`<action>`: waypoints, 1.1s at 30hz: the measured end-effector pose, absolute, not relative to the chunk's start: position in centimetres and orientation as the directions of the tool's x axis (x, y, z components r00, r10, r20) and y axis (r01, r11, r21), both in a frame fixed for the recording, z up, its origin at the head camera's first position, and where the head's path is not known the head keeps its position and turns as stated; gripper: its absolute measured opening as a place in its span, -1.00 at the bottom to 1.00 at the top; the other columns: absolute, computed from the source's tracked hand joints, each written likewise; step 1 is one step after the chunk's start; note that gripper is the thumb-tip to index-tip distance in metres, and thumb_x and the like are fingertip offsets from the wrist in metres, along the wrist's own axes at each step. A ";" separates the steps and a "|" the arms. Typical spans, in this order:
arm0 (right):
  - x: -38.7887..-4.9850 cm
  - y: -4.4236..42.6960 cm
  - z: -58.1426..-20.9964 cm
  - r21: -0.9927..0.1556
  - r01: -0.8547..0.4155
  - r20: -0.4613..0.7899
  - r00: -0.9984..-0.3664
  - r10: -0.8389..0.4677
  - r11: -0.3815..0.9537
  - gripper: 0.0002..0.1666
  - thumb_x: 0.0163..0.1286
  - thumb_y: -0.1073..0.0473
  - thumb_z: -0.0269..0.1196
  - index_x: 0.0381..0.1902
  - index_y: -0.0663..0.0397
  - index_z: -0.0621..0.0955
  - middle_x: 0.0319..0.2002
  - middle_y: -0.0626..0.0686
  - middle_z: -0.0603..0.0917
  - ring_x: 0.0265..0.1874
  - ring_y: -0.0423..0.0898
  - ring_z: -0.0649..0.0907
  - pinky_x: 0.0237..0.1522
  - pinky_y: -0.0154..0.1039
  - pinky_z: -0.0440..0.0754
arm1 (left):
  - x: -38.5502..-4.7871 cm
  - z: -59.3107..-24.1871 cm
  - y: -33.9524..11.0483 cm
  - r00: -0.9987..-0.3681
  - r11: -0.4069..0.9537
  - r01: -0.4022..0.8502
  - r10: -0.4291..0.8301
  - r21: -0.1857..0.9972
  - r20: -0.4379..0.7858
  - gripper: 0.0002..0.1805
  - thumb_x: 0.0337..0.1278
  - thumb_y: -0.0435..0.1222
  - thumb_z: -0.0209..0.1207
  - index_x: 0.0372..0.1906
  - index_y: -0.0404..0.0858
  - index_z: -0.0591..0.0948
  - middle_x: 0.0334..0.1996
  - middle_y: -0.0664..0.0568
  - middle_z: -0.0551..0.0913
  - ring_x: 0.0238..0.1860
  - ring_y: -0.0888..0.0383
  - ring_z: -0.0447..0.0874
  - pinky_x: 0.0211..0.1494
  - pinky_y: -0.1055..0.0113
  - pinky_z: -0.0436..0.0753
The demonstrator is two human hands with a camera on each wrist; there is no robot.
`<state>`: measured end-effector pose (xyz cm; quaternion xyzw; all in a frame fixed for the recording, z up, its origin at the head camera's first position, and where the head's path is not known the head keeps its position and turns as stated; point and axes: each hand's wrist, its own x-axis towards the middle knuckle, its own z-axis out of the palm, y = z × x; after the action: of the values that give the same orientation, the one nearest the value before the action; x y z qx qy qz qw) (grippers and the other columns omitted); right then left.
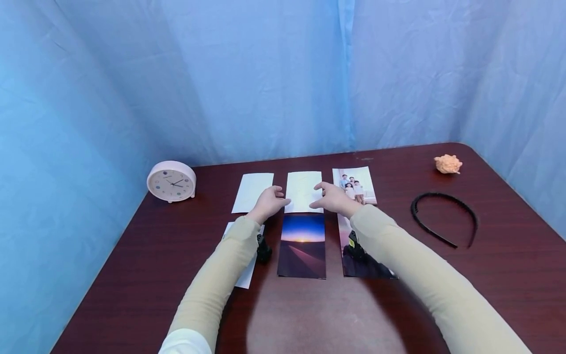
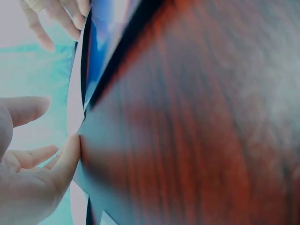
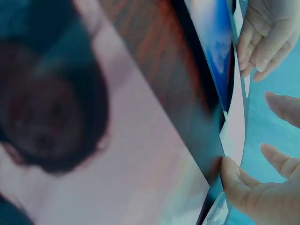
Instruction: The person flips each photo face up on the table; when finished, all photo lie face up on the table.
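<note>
A white blank-faced card (image 1: pixel 302 189) lies in the middle of the back row, with a hand at each side. My left hand (image 1: pixel 268 202) is at its left edge, thumb low by the near corner, fingers spread apart from the thumb. Over its right edge, my right hand (image 1: pixel 334 197) has its thumb near the card's near right corner. In the right wrist view the thumb (image 3: pixel 234 180) meets the card's edge. Neither hand pinches anything visible. Just in front lies a sunset photo (image 1: pixel 302 248). The family photo (image 1: pixel 364 184) lies partly behind my right hand.
Another white card (image 1: pixel 249 191) lies back left; one more (image 1: pixel 244 281) is partly under my left arm. A portrait photo (image 1: pixel 364 268) is partly hidden by my right forearm. A clock (image 1: pixel 171 182) stands left; a black headband (image 1: pixel 442 196) and a peach-coloured lump (image 1: pixel 448 164) lie right.
</note>
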<state>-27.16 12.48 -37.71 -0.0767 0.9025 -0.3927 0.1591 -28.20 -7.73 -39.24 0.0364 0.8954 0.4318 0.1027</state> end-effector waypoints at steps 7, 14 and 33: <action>-27.0 12.4 -37.6 -0.793 0.049 -0.252 -0.934 -0.254 0.607 -0.28 0.28 0.12 0.25 0.33 0.23 0.29 0.28 0.38 0.32 0.23 0.26 0.39 0.23 0.09 0.42 | -28.4 -39.1 -7.7 -0.961 0.661 -0.039 0.180 0.749 -0.209 -0.29 0.16 -0.23 0.24 0.36 -0.41 0.26 0.18 -0.22 0.49 0.22 -0.03 0.45 0.29 0.15 0.44; -27.1 12.5 -37.5 -0.860 0.152 -0.300 -0.923 -0.242 0.487 -0.28 0.30 0.21 0.23 0.35 0.26 0.24 0.32 0.36 0.27 0.29 0.23 0.34 0.25 -0.02 0.43 | -28.5 -39.2 -7.5 -0.949 0.710 0.031 0.242 0.703 -0.202 -0.18 0.02 -0.27 0.35 0.37 -0.38 0.26 0.13 -0.21 0.50 0.16 0.03 0.46 0.27 0.20 0.45; -26.8 12.6 -37.8 -0.811 0.065 -0.214 -0.958 -0.191 0.582 -0.40 0.28 0.17 0.25 0.23 0.26 0.39 0.23 0.37 0.39 0.17 0.25 0.45 0.18 0.07 0.47 | -28.5 -39.1 -7.4 -0.949 0.736 0.162 0.299 0.658 -0.100 -0.18 -0.04 -0.29 0.39 0.37 -0.28 0.30 0.28 -0.22 0.35 0.27 -0.09 0.36 0.30 0.09 0.43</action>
<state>-26.85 12.59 -37.78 -0.0357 0.8781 -0.4560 0.1405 -28.46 -7.41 -39.13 0.1246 0.9261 0.3416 0.1002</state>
